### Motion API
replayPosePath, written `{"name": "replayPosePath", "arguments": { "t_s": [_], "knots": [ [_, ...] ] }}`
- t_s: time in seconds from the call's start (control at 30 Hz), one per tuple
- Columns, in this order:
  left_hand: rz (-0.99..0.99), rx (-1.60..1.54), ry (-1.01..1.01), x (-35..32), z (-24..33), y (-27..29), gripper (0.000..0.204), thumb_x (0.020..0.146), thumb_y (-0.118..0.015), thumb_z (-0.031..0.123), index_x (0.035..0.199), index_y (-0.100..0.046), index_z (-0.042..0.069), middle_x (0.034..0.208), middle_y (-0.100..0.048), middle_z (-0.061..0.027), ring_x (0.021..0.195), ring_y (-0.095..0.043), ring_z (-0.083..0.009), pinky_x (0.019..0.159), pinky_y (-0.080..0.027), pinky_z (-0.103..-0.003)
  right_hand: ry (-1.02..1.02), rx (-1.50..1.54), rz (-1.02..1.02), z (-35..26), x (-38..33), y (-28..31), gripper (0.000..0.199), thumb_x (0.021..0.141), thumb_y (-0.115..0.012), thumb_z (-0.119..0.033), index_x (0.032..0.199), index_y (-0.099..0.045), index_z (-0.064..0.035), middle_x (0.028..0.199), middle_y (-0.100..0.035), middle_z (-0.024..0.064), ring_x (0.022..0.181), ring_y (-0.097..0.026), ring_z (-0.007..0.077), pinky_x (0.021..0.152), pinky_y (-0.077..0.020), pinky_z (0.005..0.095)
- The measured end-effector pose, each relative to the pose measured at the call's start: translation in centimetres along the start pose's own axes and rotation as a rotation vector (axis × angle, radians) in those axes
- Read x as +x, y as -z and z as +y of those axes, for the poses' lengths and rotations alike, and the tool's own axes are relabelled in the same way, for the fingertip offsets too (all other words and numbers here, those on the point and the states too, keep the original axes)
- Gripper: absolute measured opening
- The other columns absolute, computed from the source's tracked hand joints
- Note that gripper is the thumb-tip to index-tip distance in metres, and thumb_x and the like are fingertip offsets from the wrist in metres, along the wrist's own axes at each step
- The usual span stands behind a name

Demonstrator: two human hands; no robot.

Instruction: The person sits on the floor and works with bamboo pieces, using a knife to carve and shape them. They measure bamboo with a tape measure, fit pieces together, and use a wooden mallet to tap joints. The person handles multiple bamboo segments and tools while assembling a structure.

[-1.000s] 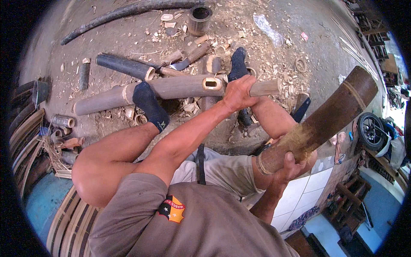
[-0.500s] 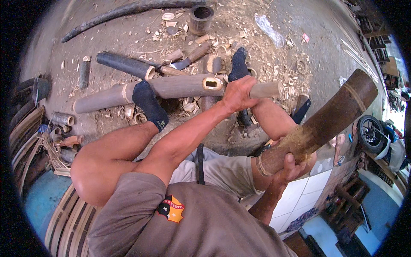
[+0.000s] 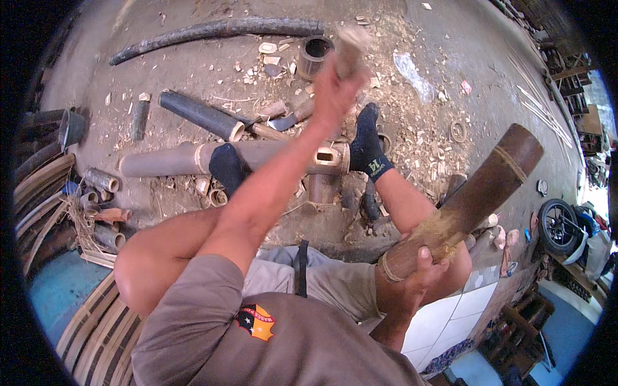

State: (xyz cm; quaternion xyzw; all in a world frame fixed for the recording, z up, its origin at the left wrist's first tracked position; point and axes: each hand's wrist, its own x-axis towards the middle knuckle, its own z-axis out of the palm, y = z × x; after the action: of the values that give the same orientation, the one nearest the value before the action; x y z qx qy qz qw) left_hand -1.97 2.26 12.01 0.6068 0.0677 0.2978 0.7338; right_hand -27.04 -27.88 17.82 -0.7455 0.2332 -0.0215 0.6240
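My left hand [image 3: 338, 87] is raised over the floor ahead, its fingers wrapped round a short thick wooden rod [image 3: 351, 48] blurred by motion. My right hand [image 3: 426, 273] grips the near end of a brown bamboo tube [image 3: 486, 183] with its thumb on top. That tube slants across my right thigh, its middle scraped and fuzzy, its far end pointing up to the right. A longer bamboo pole [image 3: 170, 159] with an oblong slot cut near its right end lies across in front of me. My left foot in a dark sock [image 3: 226, 168] rests against this pole.
A dark bamboo length [image 3: 199, 114], a blade with a wooden handle [image 3: 283, 122] and pale chips [image 3: 412, 148] cover the floor ahead. Beyond stand a short hollow section [image 3: 315, 56] and a long dark pole [image 3: 212, 35]. A wheel [image 3: 557, 223] is at the right.
My left hand has swung up and away from my body with the wooden rod. The bamboo tube in my right hand has tipped slightly, its far end lower and further left in view.
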Motion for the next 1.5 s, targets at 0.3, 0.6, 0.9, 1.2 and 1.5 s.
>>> {"name": "replayPosePath", "arguments": {
  "t_s": [0.3, 0.6, 0.9, 1.2, 1.5],
  "knots": [
    [0.194, 0.306, 0.008, 16.7, -10.9, 7.7, 0.037, 0.097, -0.074, 0.038, 0.107, -0.064, 0.004, 0.083, -0.069, -0.0044, 0.075, -0.063, -0.0167, 0.072, -0.051, -0.035, 0.153, 0.009, -0.057, -2.7, 2.9, -5.9, 0.073, 0.082, -0.076, -0.037, 0.134, -0.052, 0.0103, 0.106, -0.068, 0.0159, 0.098, -0.066, 0.0278, 0.087, -0.0542, 0.0361],
    [0.277, 0.490, 0.003, 14.3, -10.8, 6.0, 0.056, 0.095, -0.074, 0.044, 0.120, -0.065, -0.006, 0.098, -0.073, -0.0204, 0.092, -0.069, -0.0247, 0.081, -0.053, -0.043, 0.133, 0.001, -0.018, -1.9, 3.2, -5.9, 0.081, 0.082, -0.076, -0.037, 0.141, -0.045, 0.0080, 0.127, -0.060, 0.0177, 0.116, -0.060, 0.0267, 0.100, -0.0487, 0.0399],
    [-0.385, 0.665, -0.120, -4.9, -0.3, -1.5, 0.047, 0.077, -0.085, 0.029, 0.113, -0.063, 0.009, 0.102, -0.072, -0.0149, 0.091, -0.072, -0.0362, 0.074, -0.058, -0.045, 0.085, 0.181, -0.005, -4.7, -0.6, -6.8, 0.084, 0.078, -0.078, -0.043, 0.137, -0.046, 0.0074, 0.112, -0.064, 0.0183, 0.094, -0.066, 0.0268, 0.083, -0.0561, 0.0407],
    [-0.630, 0.537, -0.163, -16.3, -1.8, -2.0, 0.046, 0.072, -0.089, 0.034, 0.101, -0.065, 0.008, 0.091, -0.064, -0.0131, 0.088, -0.069, -0.0370, 0.073, -0.057, -0.045, 0.176, 0.085, 0.003, -3.9, -3.2, -3.7, 0.079, 0.080, -0.077, -0.042, 0.136, -0.050, 0.0073, 0.102, -0.067, 0.0185, 0.086, -0.068, 0.0284, 0.075, -0.0562, 0.0390],
    [-0.580, 0.499, -0.150, -15.5, -2.7, -1.8, 0.038, 0.070, -0.086, 0.029, 0.094, -0.063, 0.009, 0.092, -0.064, -0.0121, 0.087, -0.069, -0.0380, 0.072, -0.056, -0.048, 0.176, 0.061, -0.026, -2.8, -3.4, -2.8, 0.074, 0.082, -0.077, -0.040, 0.134, -0.053, 0.0070, 0.097, -0.070, 0.0172, 0.082, -0.070, 0.0267, 0.073, -0.0570, 0.0386]
  ]
}}
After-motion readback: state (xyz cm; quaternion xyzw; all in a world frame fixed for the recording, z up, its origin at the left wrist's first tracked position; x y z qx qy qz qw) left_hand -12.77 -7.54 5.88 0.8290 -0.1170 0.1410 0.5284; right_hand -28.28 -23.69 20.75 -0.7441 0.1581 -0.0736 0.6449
